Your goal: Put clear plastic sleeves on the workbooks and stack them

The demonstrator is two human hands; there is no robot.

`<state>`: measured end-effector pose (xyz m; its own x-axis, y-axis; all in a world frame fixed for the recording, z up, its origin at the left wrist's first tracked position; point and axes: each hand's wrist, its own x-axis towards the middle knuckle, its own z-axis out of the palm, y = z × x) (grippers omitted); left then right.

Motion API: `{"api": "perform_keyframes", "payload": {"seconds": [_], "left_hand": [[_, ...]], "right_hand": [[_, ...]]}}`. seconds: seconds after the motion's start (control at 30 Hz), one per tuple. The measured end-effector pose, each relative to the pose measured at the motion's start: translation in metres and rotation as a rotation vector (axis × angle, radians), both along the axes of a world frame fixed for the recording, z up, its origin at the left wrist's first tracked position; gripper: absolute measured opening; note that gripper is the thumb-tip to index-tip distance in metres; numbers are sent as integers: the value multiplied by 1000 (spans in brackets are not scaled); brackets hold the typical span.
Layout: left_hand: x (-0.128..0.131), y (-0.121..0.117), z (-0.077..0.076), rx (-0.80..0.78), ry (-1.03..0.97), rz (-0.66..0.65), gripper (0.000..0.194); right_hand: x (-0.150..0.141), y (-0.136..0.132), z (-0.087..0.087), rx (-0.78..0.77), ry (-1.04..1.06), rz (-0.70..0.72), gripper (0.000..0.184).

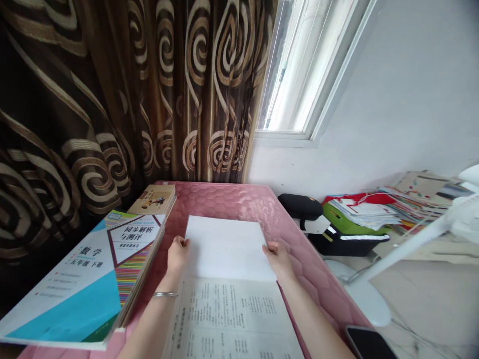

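Observation:
A blank white sheet of paper (226, 247) is held between both my hands over the pink quilted table cover (220, 197). My left hand (178, 257) pinches its left edge, thumb bent over the top. On the opposite edge, my right hand (277, 258) grips the paper the same way. Below the sheet, nearer to me, lies a printed page (234, 319) with columns of Chinese text; whether the two are joined I cannot tell. A silver bracelet (165, 294) circles my left wrist.
Stacked at the left are a maths workbook (75, 294) and a tan-covered book (153, 199). A dark phone (370, 343) rests by the right edge. Beyond it stand a white fan or lamp (402, 244), a black case (300, 207) and piled papers (364, 212). A patterned curtain (198, 89) hangs behind.

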<state>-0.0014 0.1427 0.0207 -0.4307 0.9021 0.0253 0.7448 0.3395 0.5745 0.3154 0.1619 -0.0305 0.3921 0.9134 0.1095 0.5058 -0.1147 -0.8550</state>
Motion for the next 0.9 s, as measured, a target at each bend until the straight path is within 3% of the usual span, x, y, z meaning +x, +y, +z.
{"api": "perform_keyframes", "payload": {"seconds": [0.17, 0.27, 0.33, 0.43, 0.5, 0.6, 0.67, 0.73, 0.83, 0.9], "left_hand": [[7, -4, -2, -1, 65, 44, 22], [21, -15, -1, 110, 302, 19, 33], [35, -21, -3, 193, 485, -162, 38], [55, -25, -10, 142, 501, -537, 44], [63, -23, -17, 42, 453, -633, 48], [67, -18, -22, -82, 396, -636, 53], [67, -15, -22, -128, 371, -641, 55], [68, -13, -20, -167, 354, -643, 57], [66, -12, -17, -214, 341, -634, 59], [59, -13, -16, -231, 354, -605, 59]], "right_hand": [[-6, 5, 6, -24, -114, 17, 35], [-10, 4, 9, -49, -201, 25, 34], [-12, 3, 10, -71, -256, 27, 34], [-13, 3, 14, -110, -332, 18, 34], [-15, 0, 19, -131, -374, -3, 37], [-24, -10, 29, -83, -585, -5, 43], [-38, -19, 34, -6, -756, 87, 48], [-54, -27, 36, 41, -831, 277, 53], [-73, -35, 31, -51, -842, 524, 56], [-75, -36, 26, -144, -860, 557, 56]]}}
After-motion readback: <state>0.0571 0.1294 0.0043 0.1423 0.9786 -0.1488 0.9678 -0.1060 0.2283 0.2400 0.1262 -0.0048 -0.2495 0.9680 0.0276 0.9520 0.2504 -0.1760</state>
